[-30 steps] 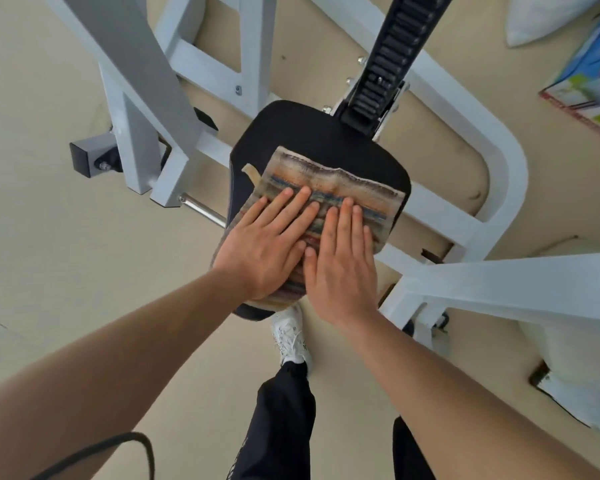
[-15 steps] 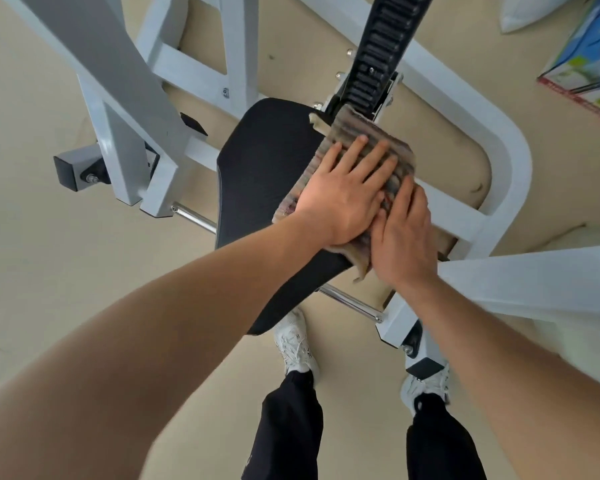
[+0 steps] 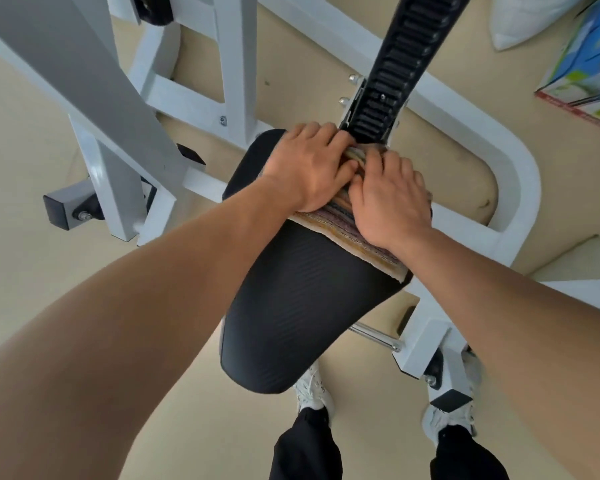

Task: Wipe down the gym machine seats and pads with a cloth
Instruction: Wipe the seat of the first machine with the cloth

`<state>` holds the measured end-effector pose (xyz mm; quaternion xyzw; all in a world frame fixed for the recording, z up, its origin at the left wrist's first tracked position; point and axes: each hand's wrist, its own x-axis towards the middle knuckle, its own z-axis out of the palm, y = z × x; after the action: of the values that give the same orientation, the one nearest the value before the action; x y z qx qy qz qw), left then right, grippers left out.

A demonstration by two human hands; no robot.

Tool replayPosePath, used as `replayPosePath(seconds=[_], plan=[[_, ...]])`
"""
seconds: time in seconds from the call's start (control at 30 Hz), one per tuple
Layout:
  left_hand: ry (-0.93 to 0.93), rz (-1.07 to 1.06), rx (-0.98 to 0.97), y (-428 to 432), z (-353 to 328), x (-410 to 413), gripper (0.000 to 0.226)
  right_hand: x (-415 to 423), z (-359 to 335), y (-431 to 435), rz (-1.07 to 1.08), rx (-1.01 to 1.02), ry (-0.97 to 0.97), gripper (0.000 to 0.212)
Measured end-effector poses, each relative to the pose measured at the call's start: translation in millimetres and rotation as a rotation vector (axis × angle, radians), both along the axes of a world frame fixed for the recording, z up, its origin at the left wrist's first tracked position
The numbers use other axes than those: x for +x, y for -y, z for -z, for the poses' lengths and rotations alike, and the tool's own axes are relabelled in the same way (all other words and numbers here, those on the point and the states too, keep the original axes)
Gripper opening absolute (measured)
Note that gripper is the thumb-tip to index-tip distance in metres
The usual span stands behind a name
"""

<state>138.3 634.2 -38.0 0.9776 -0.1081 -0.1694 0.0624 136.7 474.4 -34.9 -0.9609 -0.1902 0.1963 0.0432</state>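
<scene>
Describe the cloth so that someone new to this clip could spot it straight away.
Find the white machine frame and its black padded seat in the middle. At the seat's far end, by the black notched post, both hands press on the cloth. It is the only striped, multicoloured thing on the seat.

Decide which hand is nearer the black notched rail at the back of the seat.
Left. The left hand has fingertips touching the black notched rail's base; the right hand presses the cloth slightly lower, toward the seat's right edge.

— What have you got on?
— My arms (image 3: 160,306) are bare, no sleeves, no rings on my fingers (image 3: 321,133). Black trousers (image 3: 305,448), white lace-up trainers (image 3: 312,389).
</scene>
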Motion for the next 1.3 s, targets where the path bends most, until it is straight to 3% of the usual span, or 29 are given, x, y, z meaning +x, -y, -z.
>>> replayPosePath(seconds=[0.1, 0.23, 0.3, 0.53, 0.63, 0.77, 0.83, 0.93, 1.03, 1.3], plan=[[0.002, -0.096, -0.014, -29, 0, -4, 0.050, 6, -1, -29, -0.070, 0.011, 0.009, 0.058], [-0.083, -0.478, -0.044, -56, -4, -16, 0.046, 17, -1, -74, -0.160, 0.119, -0.024, 0.054], [-0.072, -0.554, -0.009, -53, -5, -19, 0.043, 21, 0, -85, -0.199, 0.158, -0.041, 0.052], [-0.028, -0.244, 0.148, -7, -5, -8, 0.048, 6, 5, -16, -0.020, 0.143, 0.005, 0.057], [0.008, -0.084, 0.103, 40, -5, -4, 0.047, -9, 5, 26, 0.102, 0.107, -0.002, 0.058], [-0.011, 0.109, -0.005, 96, -1, -5, 0.046, -40, 3, 71, 0.459, 0.309, -0.139, 0.046], [-0.013, 0.160, -0.038, 95, 0, -5, 0.048, -46, 1, 72, 0.538, 0.377, -0.174, 0.042], [-0.009, 0.173, -0.092, 67, 3, 0, 0.046, -29, 0, 54, 0.504, 0.338, -0.142, 0.036], [-0.001, 0.082, -0.094, 33, 5, 3, 0.046, -8, -3, 24, 0.270, 0.203, -0.070, 0.038], [-0.002, -0.117, -0.060, 7, -10, -35, 0.057, -43, -9, -6, 0.032, 0.062, 0.026, 0.067]])
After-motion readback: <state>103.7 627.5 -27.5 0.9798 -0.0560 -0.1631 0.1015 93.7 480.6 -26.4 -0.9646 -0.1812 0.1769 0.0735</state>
